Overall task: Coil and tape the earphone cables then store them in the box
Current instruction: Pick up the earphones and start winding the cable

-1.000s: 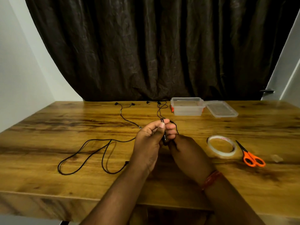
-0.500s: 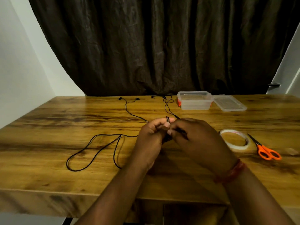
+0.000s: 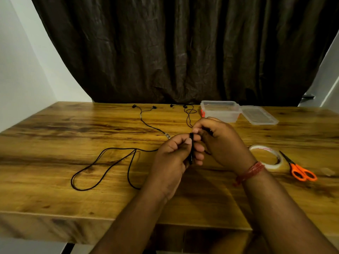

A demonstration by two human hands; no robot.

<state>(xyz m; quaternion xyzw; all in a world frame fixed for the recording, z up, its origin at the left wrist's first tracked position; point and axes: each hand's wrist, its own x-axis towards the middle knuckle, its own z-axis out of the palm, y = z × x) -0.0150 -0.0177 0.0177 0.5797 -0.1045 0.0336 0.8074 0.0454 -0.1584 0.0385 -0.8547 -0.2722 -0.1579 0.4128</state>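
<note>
- A dark curtain [image 3: 183, 48] hangs behind the wooden table [image 3: 55, 140].
- Clear plastic box [image 3: 220, 110] sits at the far edge; tape roll [image 3: 266, 158] and scissors [image 3: 297, 167] near the right edge.
- Left hand [image 3: 172, 158] and right hand [image 3: 222, 142] pinch one black earphone cable [image 3: 191, 147] mid-table; the other earphone cable [image 3: 102, 169] lies looped to the left.

— Is there any writing that can be read anywhere?

— Only a trace: the tape roll [image 3: 265, 158] on the worktop [image 3: 55, 143] carries small red print along its inner core, too blurred to make out.

— And the clear box [image 3: 220, 110], its lid [image 3: 259, 115], the orange scissors [image 3: 298, 168]?

— They show no legible label, brand or number.
</note>
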